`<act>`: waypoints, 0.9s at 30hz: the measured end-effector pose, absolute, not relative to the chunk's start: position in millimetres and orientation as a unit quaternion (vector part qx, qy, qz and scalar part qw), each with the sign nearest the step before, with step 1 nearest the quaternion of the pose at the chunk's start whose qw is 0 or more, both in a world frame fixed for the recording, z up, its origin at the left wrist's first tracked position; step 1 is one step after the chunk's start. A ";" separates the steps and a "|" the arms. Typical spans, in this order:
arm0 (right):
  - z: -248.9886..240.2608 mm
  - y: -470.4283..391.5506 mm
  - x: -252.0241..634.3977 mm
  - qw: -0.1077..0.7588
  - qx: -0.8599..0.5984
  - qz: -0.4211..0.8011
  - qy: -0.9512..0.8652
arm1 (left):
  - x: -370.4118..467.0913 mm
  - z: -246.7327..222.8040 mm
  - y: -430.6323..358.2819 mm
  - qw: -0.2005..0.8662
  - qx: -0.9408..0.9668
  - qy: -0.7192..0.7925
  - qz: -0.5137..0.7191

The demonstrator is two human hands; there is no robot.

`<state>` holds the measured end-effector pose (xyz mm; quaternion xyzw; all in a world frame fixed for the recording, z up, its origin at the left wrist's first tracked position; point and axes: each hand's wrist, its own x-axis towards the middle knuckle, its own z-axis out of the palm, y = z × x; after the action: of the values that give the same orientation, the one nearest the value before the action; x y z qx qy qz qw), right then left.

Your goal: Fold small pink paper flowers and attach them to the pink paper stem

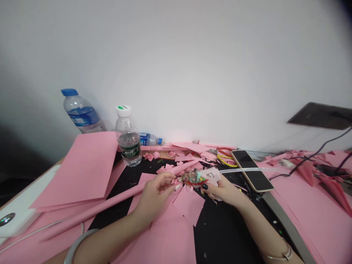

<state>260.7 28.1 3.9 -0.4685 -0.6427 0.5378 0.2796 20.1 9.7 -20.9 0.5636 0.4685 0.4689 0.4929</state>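
Note:
My right hand [224, 189] is wrapped round a pale hot glue gun [210, 176], its nozzle end crusted with multicoloured lumps and pointing left. From the back of the gun a long clear glue stick [244, 169] runs out to the right. Close to the nozzle, my left hand [159, 189] is closed in a pinch on a small pink paper piece [176, 181], mostly covered by the fingers. Whether the nozzle touches that paper I cannot tell. Under the hands lie pink paper squares [189, 203] and a larger pink sheet [172, 242] on the black mat [217, 234].
Behind are a green-labelled bottle [128, 145], a leaning blue-capped bottle [82, 113], scissors [227, 157] and a phone [253, 170]. A pink paper roll [110, 205] crosses the left side. Pink sheets [79, 168] are stacked left; more pink paper [310, 209] and a dark cable [316, 152] lie right.

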 end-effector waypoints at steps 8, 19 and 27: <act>3.6 27.6 258.5 0.278 -0.474 0.523 -0.651 | 21.0 -17.3 9.4 0.496 0.555 0.468 0.476; 6.2 26.7 254.6 0.273 -0.476 0.462 -0.697 | 20.1 -20.9 11.1 0.505 0.553 0.459 0.479; 14.7 23.8 245.9 0.268 -0.471 0.305 -0.783 | 19.5 -18.9 11.3 0.515 0.530 0.469 0.484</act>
<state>245.9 23.8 14.7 -0.4705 -0.7835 0.3050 0.2678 19.5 11.3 -18.9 0.5298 0.4690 0.4839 0.5150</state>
